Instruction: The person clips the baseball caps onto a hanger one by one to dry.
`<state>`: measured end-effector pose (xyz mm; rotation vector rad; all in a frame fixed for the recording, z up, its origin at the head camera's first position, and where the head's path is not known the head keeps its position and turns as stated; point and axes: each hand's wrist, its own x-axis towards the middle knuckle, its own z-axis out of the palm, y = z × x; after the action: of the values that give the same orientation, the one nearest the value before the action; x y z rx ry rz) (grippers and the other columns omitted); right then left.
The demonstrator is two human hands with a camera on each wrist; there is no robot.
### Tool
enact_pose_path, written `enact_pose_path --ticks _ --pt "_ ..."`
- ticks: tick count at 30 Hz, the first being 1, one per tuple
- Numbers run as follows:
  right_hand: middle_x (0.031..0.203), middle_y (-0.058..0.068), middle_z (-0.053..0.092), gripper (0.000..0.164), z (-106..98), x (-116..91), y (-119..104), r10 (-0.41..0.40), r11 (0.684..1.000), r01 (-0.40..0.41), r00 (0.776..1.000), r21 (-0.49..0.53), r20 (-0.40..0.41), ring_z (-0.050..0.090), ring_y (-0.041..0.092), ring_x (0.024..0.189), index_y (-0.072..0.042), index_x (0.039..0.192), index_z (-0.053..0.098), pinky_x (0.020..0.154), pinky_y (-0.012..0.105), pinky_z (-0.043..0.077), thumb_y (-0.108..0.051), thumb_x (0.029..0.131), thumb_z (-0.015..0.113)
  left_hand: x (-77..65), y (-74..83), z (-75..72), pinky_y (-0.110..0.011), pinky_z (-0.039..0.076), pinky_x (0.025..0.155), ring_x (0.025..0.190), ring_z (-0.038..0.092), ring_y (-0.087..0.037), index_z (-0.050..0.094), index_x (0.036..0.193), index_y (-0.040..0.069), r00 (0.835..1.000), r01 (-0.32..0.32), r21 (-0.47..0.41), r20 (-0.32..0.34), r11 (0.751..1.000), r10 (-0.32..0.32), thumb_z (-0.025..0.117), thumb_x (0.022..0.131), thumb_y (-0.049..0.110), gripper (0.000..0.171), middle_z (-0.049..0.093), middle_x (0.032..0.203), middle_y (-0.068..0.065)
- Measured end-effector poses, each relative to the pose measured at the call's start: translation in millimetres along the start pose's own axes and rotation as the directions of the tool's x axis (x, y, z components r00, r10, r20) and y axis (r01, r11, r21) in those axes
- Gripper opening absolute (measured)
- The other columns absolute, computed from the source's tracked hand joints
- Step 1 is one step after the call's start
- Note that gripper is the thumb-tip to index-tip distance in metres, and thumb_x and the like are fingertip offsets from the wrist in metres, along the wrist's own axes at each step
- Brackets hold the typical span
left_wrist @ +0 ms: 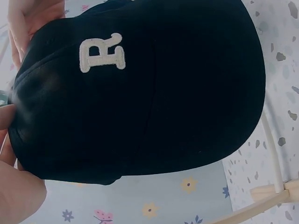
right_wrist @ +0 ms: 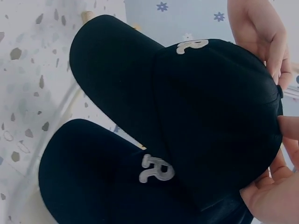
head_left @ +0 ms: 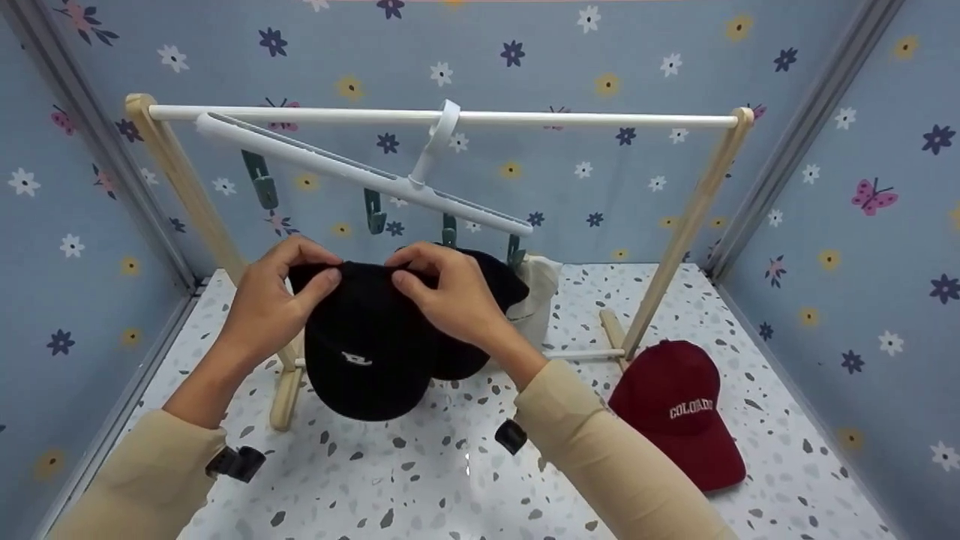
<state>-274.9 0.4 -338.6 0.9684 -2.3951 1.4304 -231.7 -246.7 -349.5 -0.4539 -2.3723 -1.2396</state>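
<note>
A black baseball cap (head_left: 367, 345) with a white letter R hangs brim down between both hands. My left hand (head_left: 262, 300) pinches the left side of its crown between thumb and fingers. On the other side, my right hand (head_left: 457, 296) pinches the crown's edge. A second black cap (head_left: 499, 281), also bearing an R, hangs just behind, partly covered by the right hand and the held cap; in the right wrist view this second cap (right_wrist: 107, 182) sits below the held one. Above the hands, a white hanger (head_left: 315, 161) tilts down to the right, carrying green clips (head_left: 375, 212).
The hanger hooks over a white rail (head_left: 585, 118) on wooden posts (head_left: 686, 232). A dark red cap (head_left: 671, 405) lettered COLORADO lies on the speckled surface at right. A cream cloth item (head_left: 540, 300) is behind the black caps. Flower-patterned walls enclose the space.
</note>
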Motion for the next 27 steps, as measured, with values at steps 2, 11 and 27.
enact_pose_path --ticks 2,11,27 --pt "0.095 -0.006 0.076 0.014 -2 3 -2 0.019 1.000 -0.019 1.000 -0.016 -0.006 0.069 0.005 0.092 -0.017 0.116 0.078 0.093 0.026 0.052 -0.017 0.103 0.071 3.4 1.0 0.5 -0.024 0.043 0.093 0.105 0.059 -0.007 0.069 0.120 0.011 1.000 -0.006 0.003 -0.010 1.000 0.006 0.067 0.107 0.023 0.018 0.068 0.116 0.001" --pt "0.094 -0.006 0.074 0.014 -7 10 -7 0.049 0.999 -0.049 0.999 -0.012 -0.017 0.067 0.007 0.089 -0.016 0.115 0.078 0.090 0.028 0.053 -0.017 0.104 0.071 12.8 2.5 1.4 -0.023 0.043 0.095 0.108 0.059 -0.007 0.068 0.121 0.009 0.999 -0.014 0.019 -0.037 1.000 0.014 0.065 0.108 0.021 0.018 0.066 0.117 0.000" --pt "0.126 0.000 0.072 0.037 -6 18 -18 0.068 0.998 -0.067 0.997 0.014 -0.038 0.070 0.010 0.103 -0.016 0.143 0.066 0.091 0.025 0.055 -0.018 0.106 0.067 22.8 4.4 -0.6 -0.023 0.043 0.098 0.110 0.059 -0.006 0.069 0.121 0.011 0.999 -0.018 -0.003 -0.044 1.000 0.017 0.066 0.107 0.021 0.017 0.067 0.118 0.002"
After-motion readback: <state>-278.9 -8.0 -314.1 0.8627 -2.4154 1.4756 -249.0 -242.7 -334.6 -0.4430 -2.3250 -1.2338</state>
